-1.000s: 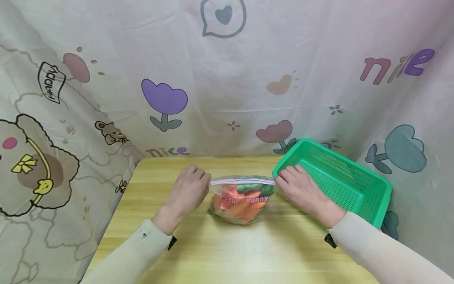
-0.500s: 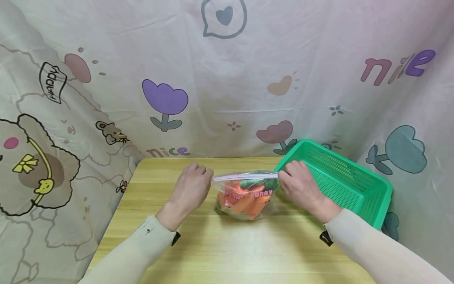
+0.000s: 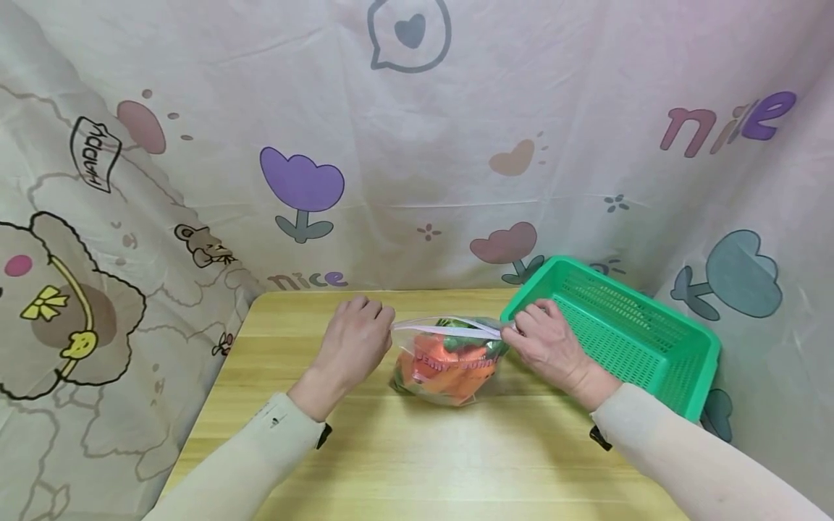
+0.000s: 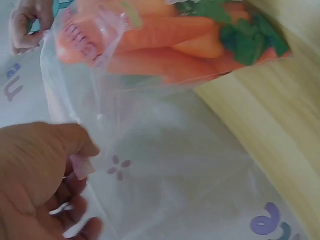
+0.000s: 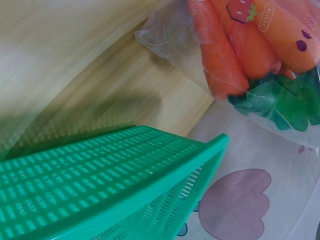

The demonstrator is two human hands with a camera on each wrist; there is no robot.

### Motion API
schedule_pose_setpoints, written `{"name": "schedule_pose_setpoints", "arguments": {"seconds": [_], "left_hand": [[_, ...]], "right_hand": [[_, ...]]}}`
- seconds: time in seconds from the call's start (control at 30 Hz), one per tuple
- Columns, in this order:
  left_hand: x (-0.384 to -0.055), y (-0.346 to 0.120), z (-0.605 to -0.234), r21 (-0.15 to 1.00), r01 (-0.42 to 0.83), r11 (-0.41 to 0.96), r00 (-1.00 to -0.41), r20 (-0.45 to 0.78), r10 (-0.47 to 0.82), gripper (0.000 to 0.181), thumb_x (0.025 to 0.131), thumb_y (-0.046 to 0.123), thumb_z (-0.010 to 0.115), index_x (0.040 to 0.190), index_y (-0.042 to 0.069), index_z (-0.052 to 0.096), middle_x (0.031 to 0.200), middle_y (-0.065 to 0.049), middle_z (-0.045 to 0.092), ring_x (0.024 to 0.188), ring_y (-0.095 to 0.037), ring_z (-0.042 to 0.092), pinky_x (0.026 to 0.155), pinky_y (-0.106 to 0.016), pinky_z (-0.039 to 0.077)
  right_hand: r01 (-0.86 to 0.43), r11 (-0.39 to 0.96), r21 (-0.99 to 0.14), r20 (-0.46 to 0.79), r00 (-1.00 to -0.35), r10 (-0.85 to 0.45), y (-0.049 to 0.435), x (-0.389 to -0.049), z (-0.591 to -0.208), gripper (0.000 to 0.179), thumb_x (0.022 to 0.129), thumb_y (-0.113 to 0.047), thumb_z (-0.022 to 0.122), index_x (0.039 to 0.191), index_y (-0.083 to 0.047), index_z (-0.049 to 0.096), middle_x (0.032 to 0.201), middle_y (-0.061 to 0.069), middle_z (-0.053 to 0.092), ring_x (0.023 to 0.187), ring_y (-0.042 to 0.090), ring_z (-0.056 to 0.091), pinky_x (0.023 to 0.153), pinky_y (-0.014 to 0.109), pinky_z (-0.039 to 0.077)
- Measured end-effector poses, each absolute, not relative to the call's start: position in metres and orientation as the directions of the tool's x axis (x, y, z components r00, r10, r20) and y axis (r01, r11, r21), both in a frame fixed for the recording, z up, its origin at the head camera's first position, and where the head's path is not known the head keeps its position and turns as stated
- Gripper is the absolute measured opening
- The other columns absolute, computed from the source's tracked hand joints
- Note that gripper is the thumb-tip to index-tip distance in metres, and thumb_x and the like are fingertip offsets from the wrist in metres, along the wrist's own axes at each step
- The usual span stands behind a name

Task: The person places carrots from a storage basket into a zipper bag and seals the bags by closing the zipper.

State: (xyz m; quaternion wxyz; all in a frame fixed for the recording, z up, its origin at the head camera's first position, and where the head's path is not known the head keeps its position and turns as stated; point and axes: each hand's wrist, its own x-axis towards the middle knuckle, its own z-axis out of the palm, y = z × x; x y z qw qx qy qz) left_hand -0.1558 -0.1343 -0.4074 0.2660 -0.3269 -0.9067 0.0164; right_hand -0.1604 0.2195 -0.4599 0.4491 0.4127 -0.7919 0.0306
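A clear zip bag [image 3: 417, 394] with pink lettering sits in the middle of the table, full of orange carrots [image 4: 165, 37] with green leaves [image 5: 287, 102]. Its white zip strip [image 3: 449, 331] runs across the top, and the two edges of the mouth are parted in the head view. My left hand [image 3: 352, 336] pinches the left top corner; in the left wrist view, thumb and finger meet on the film. My right hand [image 3: 550, 344] grips the right end of the strip. The right wrist view shows the bag beside the basket, without the hand.
A green perforated basket [image 3: 651, 325] stands at the back right, partly behind my right hand and forearm. The wooden table [image 3: 404, 463] ends at a printed cloth curtain [image 3: 404, 159] at the back and sides.
The bag's mouth, a nearly straight closed line half a second ago, now shows two parted edges. Over the second the bag rose slightly, then settled a little; my right hand shifted slightly left.
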Motion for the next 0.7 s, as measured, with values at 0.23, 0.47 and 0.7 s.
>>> {"name": "schedule_pose_setpoints", "arguments": {"seconds": [0.23,0.47,0.7], "left_hand": [[-0.159,-0.095,-0.385,-0.038,0.705,0.708,-0.679,0.252,0.69,0.048,0.096,0.032,0.071,0.138,0.009,0.062,0.13,-0.007,0.07,0.119,-0.027,0.059,0.102,-0.045,0.05],[-0.172,-0.055,-0.383,-0.116,0.75,0.652,-0.627,0.191,0.755,0.036,0.095,0.039,0.073,0.123,0.017,0.072,0.114,0.001,0.076,0.102,-0.02,0.058,0.085,-0.033,0.047],[-0.178,-0.049,-0.39,-0.183,0.774,0.606,-0.55,0.28,0.787,0.004,0.096,0.016,0.073,0.098,0.015,0.076,0.095,0.001,0.077,0.083,-0.017,0.053,0.077,-0.029,0.046]], "right_hand": [[-0.688,0.642,0.339,0.745,-0.221,-0.63,0.216,-0.16,-0.457,0.014,0.096,-0.002,0.052,0.085,-0.01,0.056,0.074,0.003,0.043,0.068,0.026,0.048,0.079,0.053,0.054],[-0.686,0.636,0.354,0.737,-0.214,-0.641,0.216,-0.161,-0.453,0.017,0.099,-0.004,0.051,0.085,-0.011,0.056,0.074,0.003,0.045,0.069,0.026,0.05,0.081,0.053,0.054],[-0.691,0.646,0.326,0.72,-0.261,-0.643,0.217,-0.161,-0.451,0.017,0.096,0.0,0.047,0.087,-0.009,0.059,0.077,0.004,0.049,0.071,0.027,0.051,0.078,0.05,0.053]]}}
